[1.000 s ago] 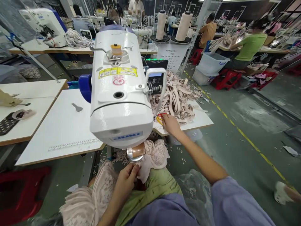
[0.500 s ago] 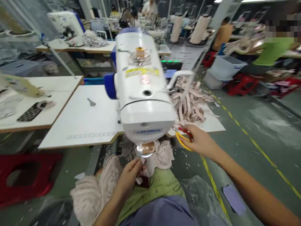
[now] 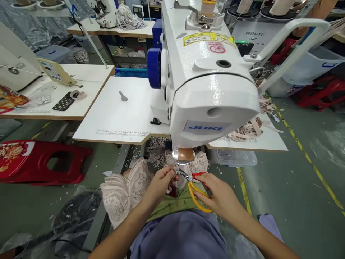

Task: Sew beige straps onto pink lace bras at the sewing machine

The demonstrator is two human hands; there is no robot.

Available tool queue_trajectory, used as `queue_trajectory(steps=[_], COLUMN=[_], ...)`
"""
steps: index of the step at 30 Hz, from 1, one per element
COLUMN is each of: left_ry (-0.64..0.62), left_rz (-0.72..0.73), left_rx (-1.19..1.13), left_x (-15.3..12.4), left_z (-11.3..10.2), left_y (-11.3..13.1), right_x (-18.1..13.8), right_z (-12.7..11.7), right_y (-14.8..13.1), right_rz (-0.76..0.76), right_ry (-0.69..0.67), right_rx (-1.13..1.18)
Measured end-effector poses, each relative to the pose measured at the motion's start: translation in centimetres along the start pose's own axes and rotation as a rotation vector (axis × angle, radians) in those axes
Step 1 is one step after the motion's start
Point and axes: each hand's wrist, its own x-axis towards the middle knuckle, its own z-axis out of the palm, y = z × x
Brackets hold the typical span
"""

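My left hand [image 3: 161, 182] pinches pale pink lace fabric [image 3: 126, 190] just below the head of a white JUKI sewing machine [image 3: 205, 79]. My right hand [image 3: 218, 196] grips scissors [image 3: 195, 187] with yellow and red handles, the blades pointing left at the fabric beside my left fingers. More lace [image 3: 198, 163] bunches under the machine's presser area. The lace drapes over my lap, which is covered by green and lilac cloth.
A white sewing table [image 3: 121, 115] carries a ruler strip and a small grey tool [image 3: 123, 96]. Pink straps [image 3: 248, 129] lie piled at its right. A red stool [image 3: 45, 163] stands at the left, a second table [image 3: 78, 108] behind it, and a clear bin [image 3: 234, 157] under the table.
My right hand picked the scissors up from the table's right side and brought them down to the fabric by my left hand. My view moved closer to the machine.
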Motion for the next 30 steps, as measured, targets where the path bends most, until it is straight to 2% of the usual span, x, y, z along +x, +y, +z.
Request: queue_trajectory(steps=[3, 6, 10, 16, 25, 30], left_ry=[0.001, -0.001, 0.016, 0.065, 0.119, 0.139], left_rz=[-0.024, -0.039, -0.027, 0.033, 0.112, 0.118], left_rx=[-0.014, -0.049, -0.108, -0.09, 0.052, 0.051], left_x=[-0.4, -0.7, -0.5, -0.1, -0.4, -0.4], left_z=[-0.3, -0.7, -1.0, -0.9, -1.0, -0.9], left_y=[0.5, 1.0, 0.8, 0.1, 0.7, 0.0], right_x=[-0.9, -1.7, -1.6, 0.2, 1.7, 0.8], right_z=[0.1, -0.2, -0.7, -0.1, 0.9, 0.9], right_y=[1.3, 1.8, 0.4, -1.8, -0.7, 0.2], right_rz=[0.015, 0.097, 0.167, 0.167, 0.212, 0.2], right_ry=[-0.046, 0.001, 0.046, -0.039, -0.085, -0.089], right_rx=[0.023, 0.033, 0.091, 0.117, 0.22, 0.203])
